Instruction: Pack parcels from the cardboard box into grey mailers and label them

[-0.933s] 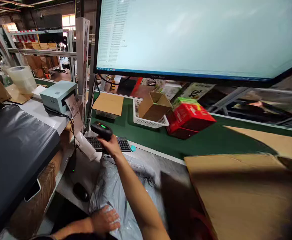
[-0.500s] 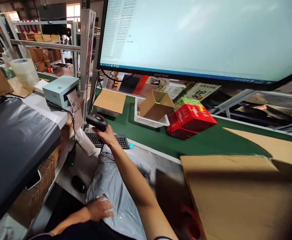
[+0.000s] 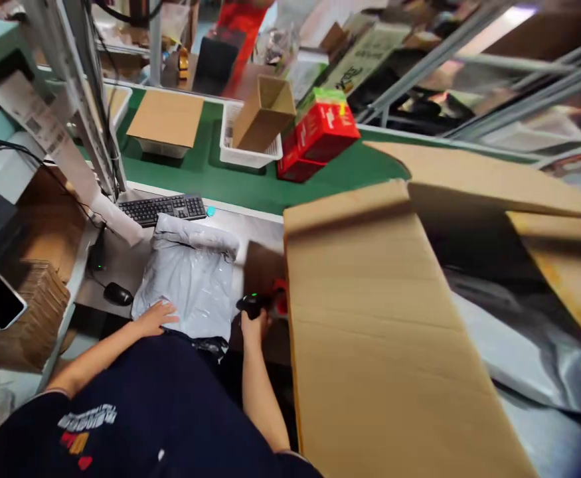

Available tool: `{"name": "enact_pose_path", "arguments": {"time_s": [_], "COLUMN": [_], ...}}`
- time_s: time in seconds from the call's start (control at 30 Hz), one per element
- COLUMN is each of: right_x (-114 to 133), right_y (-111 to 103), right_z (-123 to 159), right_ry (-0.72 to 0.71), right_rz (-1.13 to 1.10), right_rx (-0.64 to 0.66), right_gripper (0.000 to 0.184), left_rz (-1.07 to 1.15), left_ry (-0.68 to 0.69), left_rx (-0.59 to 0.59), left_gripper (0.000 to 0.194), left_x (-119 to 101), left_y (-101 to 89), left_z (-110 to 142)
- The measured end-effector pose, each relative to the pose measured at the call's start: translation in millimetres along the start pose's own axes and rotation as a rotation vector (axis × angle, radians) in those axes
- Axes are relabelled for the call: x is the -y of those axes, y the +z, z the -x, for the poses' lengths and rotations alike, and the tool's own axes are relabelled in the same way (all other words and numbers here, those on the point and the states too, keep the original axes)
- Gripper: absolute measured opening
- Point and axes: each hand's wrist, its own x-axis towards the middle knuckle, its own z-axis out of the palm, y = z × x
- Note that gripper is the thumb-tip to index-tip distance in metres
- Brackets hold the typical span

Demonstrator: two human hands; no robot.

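Observation:
My left hand (image 3: 155,317) lies flat with fingers spread on the near corner of a grey plastic mailer bag (image 3: 188,277) on the metal desk. My right hand (image 3: 253,324) is closed round a black barcode scanner (image 3: 251,304) with a green light, held low at the desk's front edge, just right of the bag and left of a large open cardboard box (image 3: 370,318). A black keyboard (image 3: 163,208) sits behind the bag.
A black mouse (image 3: 118,293) lies left of the bag. A label strip (image 3: 46,126) hangs from the printer at far left. On the green conveyor (image 3: 230,179) stand white baskets (image 3: 244,157), a small carton and red boxes (image 3: 320,133). A phone (image 3: 2,301) rests at lower left.
My right hand has pulled the scanner back from above the keyboard down to the desk's front edge. The view has tilted down, so the monitor is out of sight. My left hand stays on the bag.

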Motion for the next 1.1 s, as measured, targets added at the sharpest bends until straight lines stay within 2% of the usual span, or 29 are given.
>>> {"name": "enact_pose_path", "arguments": {"time_s": [0.07,0.1,0.17,0.23,0.3,0.4,0.43,0.5,0.57,0.63,0.7,0.77,0.8,0.87,0.97,1.03,1.1], "right_x": [-18,-25,-34,-40,-40,-36,-35,-34,-33,-24,-5,26,45,84,133,151,153], "right_y": [0,0,-2,-4,-3,-1,-1,-3,-8,-13,-14,-9,-4,9,29,37,41], "right_z": [8,11,16,22,28,35,36,36,33,26,11,-10,-24,-53,-94,-111,-120], "right_ry": [0.046,0.016,-0.189,-0.511,-0.778,-0.986,-1.033,-1.093,-1.048,-0.832,-0.524,-0.289,-0.224,-0.17,-0.112,-0.053,0.028], "right_rz": [0.018,0.036,0.107,0.21,0.291,0.363,0.369,0.34,0.235,0.035,-0.205,-0.38,-0.429,-0.468,-0.486,-0.476,-0.454], "right_rx": [0.015,0.025,0.059,0.134,0.218,0.306,0.34,0.426,0.501,0.504,0.426,0.34,0.312,0.284,0.235,0.192,0.148], "right_gripper": [0.079,0.082,0.085,0.08,0.071,0.065,0.065,0.067,0.061,0.042,0.027,0.034,0.039,0.048,0.046,0.043,0.043], "left_rz": [-0.023,-0.057,-0.171,-0.281,-0.351,-0.517,-0.572,-0.618,-0.565,-0.416,-0.133,0.212,0.345,0.486,0.519,0.549,0.538], "left_ry": [-0.031,-0.032,-0.016,-0.02,-0.073,-0.187,-0.189,-0.124,-0.018,0.03,-0.014,-0.128,-0.18,-0.235,-0.202,-0.172,-0.149], "left_rx": [0.019,0.008,-0.058,-0.151,-0.249,-0.367,-0.36,-0.261,-0.126,-0.068,-0.146,-0.323,-0.406,-0.518,-0.566,-0.542,-0.391], "left_gripper": [0.074,0.076,0.084,0.084,0.072,0.072,0.077,0.08,0.076,0.065,0.05,0.03,0.033,0.054,0.064,0.066,0.083], "left_x": [-19,-29,-44,-45,-32,4,16,33,42,44,41,37,35,31,22,14,6], "left_y": [-22.9,-35.9,-62.7,-89.0,-111.9,-133.8,-137.3,-140.6,-142.1,-145.9,-155.1,-171.0,-181.2,-203.0,-226.1,-225.2,-208.5], "left_z": [6,11,27,48,68,79,77,63,45,29,18,9,4,-7,-18,-15,-6]}}
